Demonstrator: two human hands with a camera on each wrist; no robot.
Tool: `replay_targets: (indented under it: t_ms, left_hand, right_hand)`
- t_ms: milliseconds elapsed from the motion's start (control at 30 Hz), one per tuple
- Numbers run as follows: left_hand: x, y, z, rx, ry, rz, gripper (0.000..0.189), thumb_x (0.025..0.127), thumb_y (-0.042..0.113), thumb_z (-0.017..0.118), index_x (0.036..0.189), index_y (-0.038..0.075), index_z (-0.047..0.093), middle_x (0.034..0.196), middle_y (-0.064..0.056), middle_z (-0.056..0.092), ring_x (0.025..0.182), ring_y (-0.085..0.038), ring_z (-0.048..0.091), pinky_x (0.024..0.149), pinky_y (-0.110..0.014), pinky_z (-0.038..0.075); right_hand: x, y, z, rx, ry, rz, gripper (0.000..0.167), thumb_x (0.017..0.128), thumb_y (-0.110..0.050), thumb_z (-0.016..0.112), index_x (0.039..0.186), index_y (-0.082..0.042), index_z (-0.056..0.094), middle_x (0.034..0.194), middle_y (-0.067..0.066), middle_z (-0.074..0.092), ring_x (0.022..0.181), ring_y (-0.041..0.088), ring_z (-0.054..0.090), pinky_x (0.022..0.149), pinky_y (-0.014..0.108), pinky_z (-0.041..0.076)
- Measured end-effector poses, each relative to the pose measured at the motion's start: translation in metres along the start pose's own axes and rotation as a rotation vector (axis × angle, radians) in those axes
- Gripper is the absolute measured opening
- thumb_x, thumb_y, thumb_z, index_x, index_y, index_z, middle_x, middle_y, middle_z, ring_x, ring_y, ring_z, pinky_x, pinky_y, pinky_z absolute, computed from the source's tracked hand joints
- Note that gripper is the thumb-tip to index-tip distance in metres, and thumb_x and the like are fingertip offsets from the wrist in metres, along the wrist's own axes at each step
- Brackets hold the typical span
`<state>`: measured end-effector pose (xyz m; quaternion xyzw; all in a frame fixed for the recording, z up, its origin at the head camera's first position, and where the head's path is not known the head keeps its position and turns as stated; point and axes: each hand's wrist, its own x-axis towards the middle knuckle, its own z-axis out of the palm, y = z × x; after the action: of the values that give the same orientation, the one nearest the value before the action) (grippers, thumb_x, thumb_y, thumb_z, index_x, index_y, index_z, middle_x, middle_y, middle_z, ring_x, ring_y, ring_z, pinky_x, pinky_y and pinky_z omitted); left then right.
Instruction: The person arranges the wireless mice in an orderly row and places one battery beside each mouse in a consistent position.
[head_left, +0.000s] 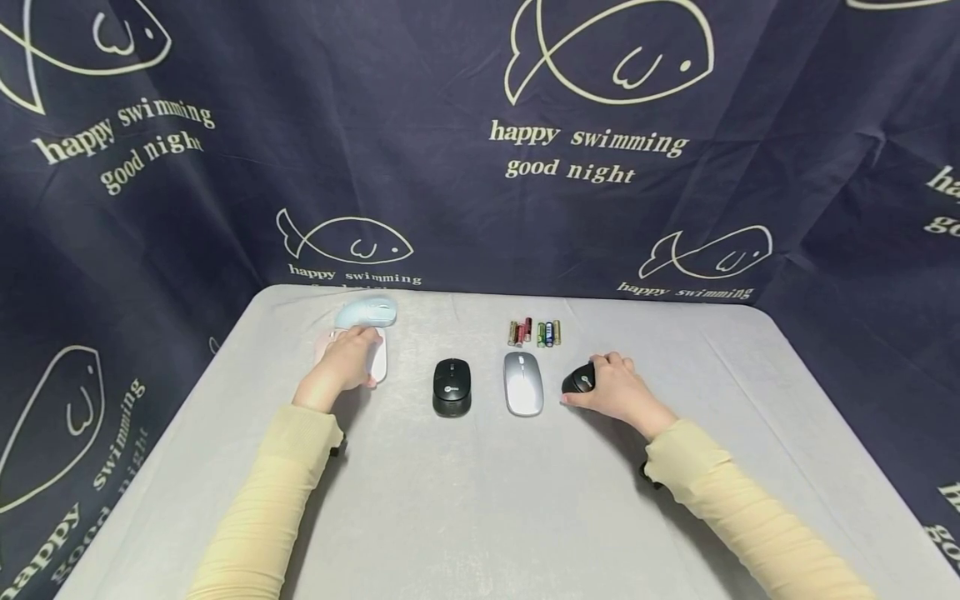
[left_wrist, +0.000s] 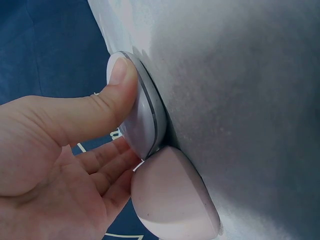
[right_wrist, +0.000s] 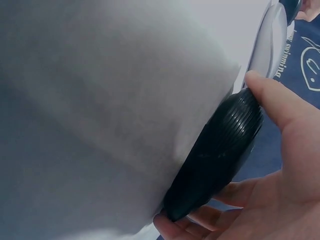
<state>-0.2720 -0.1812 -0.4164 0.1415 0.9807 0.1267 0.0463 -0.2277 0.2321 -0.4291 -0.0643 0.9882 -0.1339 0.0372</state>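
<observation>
At the left of the table in the head view, my left hand (head_left: 347,360) holds a white computer mouse (head_left: 380,358) across its sides. In the left wrist view the thumb lies along the white mouse's near side and the fingers reach to its far side. A pink mouse (left_wrist: 172,197) sits right beside it, mostly covered by the hand from above. On the other side, my right hand (head_left: 617,389) grips a black mouse (head_left: 579,380), whose ribbed side (right_wrist: 240,120) shows in the right wrist view between thumb and fingers. Both mice are at the tabletop.
A light blue mouse (head_left: 367,312) lies behind the left hand. Between the hands are another black mouse (head_left: 452,388) and a silver mouse (head_left: 523,384). Two small groups of batteries (head_left: 520,332) lie behind the silver mouse. A dark fish-print curtain (head_left: 465,192) surrounds the grey table (head_left: 480,500).
</observation>
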Motion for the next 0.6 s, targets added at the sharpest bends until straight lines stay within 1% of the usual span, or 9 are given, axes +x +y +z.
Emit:
replay_targets:
  t_ms: [167,333,600]
  left_hand:
    - [-0.0003,-0.0008,-0.0007,-0.003,-0.002,-0.004,0.073,0.061,0.01,0.085,0.123,-0.001,0.05,0.131,-0.027,0.046,0.122,-0.046,0.042,0.103,-0.058,0.032]
    - [-0.0001,-0.0005,0.0002,-0.007,-0.004,-0.007,0.073,0.061,0.011,0.085,0.124,-0.001,0.05,0.132,-0.027,0.046,0.122,-0.046,0.042,0.103,-0.058,0.032]
    - [0.0001,-0.0003,0.0002,-0.013,-0.003,-0.011,0.074,0.061,0.01,0.085,0.124,-0.002,0.05,0.132,-0.027,0.045,0.123,-0.046,0.041,0.105,-0.058,0.031]
  right_hand:
    - [0.0003,-0.0007,0.0006,-0.004,0.009,0.003,0.093,0.069,-0.053,0.075,0.125,0.015,0.046,0.117,0.034,0.05,0.099,0.044,0.047,0.079,0.052,0.047]
    - [0.0,0.0002,-0.0009,0.002,0.012,-0.016,0.091,0.069,-0.051,0.075,0.125,0.015,0.048,0.118,0.034,0.05,0.098,0.043,0.048,0.079,0.051,0.047]
    - [0.0011,0.0029,-0.0043,0.024,-0.015,-0.039,0.091,0.067,-0.05,0.077,0.126,0.013,0.049,0.122,0.032,0.05,0.102,0.044,0.048,0.082,0.051,0.048]
